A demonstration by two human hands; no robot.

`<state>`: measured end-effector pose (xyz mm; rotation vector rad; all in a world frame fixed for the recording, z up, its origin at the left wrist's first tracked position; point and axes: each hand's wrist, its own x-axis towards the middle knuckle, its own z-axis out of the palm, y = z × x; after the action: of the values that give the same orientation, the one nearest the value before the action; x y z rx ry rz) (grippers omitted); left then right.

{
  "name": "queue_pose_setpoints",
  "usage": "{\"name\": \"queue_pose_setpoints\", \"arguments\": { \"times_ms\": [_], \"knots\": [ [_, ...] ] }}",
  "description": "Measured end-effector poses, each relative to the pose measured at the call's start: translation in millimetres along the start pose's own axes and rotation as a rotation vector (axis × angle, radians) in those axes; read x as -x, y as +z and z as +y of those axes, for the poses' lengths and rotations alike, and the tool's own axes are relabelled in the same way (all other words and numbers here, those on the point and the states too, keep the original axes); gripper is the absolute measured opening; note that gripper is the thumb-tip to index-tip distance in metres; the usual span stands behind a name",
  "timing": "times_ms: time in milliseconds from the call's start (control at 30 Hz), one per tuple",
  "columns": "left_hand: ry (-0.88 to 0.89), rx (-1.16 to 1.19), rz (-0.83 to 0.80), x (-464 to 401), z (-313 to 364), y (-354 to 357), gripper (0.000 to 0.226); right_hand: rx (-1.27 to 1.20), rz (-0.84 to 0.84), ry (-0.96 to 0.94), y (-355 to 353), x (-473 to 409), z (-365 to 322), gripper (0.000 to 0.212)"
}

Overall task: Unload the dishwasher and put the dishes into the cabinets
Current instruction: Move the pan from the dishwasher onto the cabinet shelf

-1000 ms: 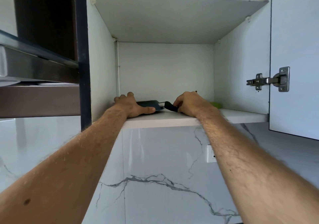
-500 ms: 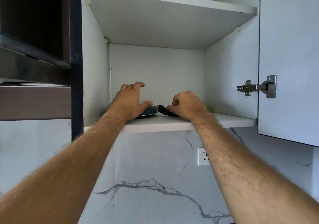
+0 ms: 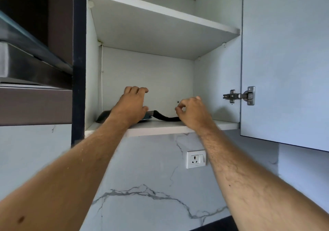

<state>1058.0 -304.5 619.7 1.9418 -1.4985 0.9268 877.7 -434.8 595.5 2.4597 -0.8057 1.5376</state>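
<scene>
Pan [image 3: 104, 117]: dark, lies flat on the cabinet's bottom shelf [image 3: 160, 126] toward the left wall; its black handle [image 3: 164, 117] runs right along the shelf, a little back from the front edge.
Left hand [image 3: 130, 106]: over the pan's right part, fingers loosely bent and lifted, thumb near the joint of handle and pan; it appears to hold nothing, though whether the palm touches the pan is hidden.
Right hand [image 3: 191, 110]: over the handle's end, fingers curled loosely with thumb and forefinger near each other; I judge it clear of the handle, but contact at the heel of the hand cannot be told.
Step in hand: setting the pan down in the cabinet, by my reading nearly done.
Doing it well: see that the pan sits flat and wholly on the shelf, with the handle inside the front edge so the door [image 3: 284, 61] can close; draw both hands straight back without catching the handle.
Risk: a snagged handle could drag the pan to the edge.
Around: upper shelf [image 3: 160, 20] above; hinge [image 3: 239, 95] on the open door; socket [image 3: 195, 159] on the marble wall [image 3: 142, 177] below.
Writing: none readable; no brand or label shows.
</scene>
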Motion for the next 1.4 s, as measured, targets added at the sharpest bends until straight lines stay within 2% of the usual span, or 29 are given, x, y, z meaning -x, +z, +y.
{"name": "queue_pose_setpoints", "arguments": {
  "times_ms": [100, 267, 433, 533, 700, 767, 867, 967, 1167, 1333, 1400],
  "knots": [
    [0.101, -0.026, 0.061, 5.4, 12.6, -15.6, 0.049, 0.120, -0.044, -0.014, -28.1, 23.6, 8.4, 0.023],
    [0.163, -0.034, 0.088, 19.5, 62.8, -36.9, 0.078, 0.259, -0.036, -0.005, -92.7, 51.5, 33.8, 0.022],
    [0.310, 0.010, 0.158, 27.7, 124.9, -50.6, 0.074, 0.335, 0.034, 0.004, -158.5, 60.0, 53.6, 0.022],
    [0.426, -0.045, 0.215, 25.5, 160.5, -56.2, 0.074, 0.368, 0.068, -0.008, -200.7, 62.8, 64.2, 0.027],
    [0.479, -0.074, 0.337, 27.2, 226.3, -75.6, 0.079, 0.450, 0.232, 0.012, -271.8, 79.3, 85.6, 0.034],
    [0.485, -0.068, 0.352, 30.0, 253.0, -82.7, 0.080, 0.517, 0.346, 0.040, -303.5, 88.9, 95.4, 0.036],
    [0.493, -0.048, 0.375, 39.0, 292.0, -88.5, 0.077, 0.602, 0.500, 0.138, -352.2, 109.1, 103.7, 0.041],
    [0.511, -0.017, 0.363, 53.6, 335.5, -93.2, 0.077, 0.704, 0.570, 0.268, -398.4, 131.9, 115.1, 0.050],
    [0.552, 0.041, 0.376, 80.0, 411.4, -118.7, 0.074, 0.726, 0.483, 0.383, -458.9, 169.2, 135.0, 0.067],
    [0.556, 0.004, 0.362, 97.3, 435.9, -130.1, 0.073, 0.495, 0.389, 0.452, -477.0, 184.8, 139.9, 0.068],
    [0.553, -0.011, 0.346, 106.6, 442.3, -131.4, 0.072, 0.427, 0.400, 0.463, -482.6, 186.6, 139.1, 0.071]
  ]
}}
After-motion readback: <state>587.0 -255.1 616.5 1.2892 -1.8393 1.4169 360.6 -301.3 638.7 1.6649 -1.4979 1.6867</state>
